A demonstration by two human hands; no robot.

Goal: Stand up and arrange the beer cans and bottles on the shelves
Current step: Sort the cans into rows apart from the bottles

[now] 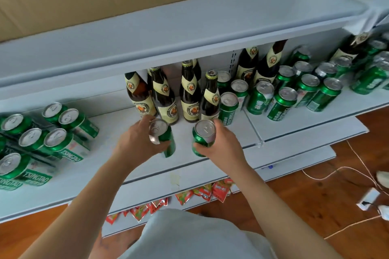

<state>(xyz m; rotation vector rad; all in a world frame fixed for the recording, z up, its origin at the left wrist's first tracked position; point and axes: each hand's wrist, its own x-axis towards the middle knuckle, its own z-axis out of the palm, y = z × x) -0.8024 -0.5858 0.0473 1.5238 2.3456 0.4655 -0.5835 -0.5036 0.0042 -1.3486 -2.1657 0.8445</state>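
Note:
My left hand (134, 143) grips a green beer can (166, 141) that stands upright on the white shelf (117, 157). My right hand (223, 145) grips a second green can (203, 139) just to the right of it. Right behind both cans stand several brown beer bottles (189, 94) with cream labels. More upright green cans (284, 94) fill the shelf to the right, with two more bottles (265, 65) behind them. At the left, several green cans in packs (42, 139) sit on the same shelf.
An upper white shelf (189, 19) overhangs the bottles, with cardboard behind it. Red snack packets (202, 191) hang under the lower shelf edge. Cables and a white power strip (368, 197) lie on the wooden floor at the right.

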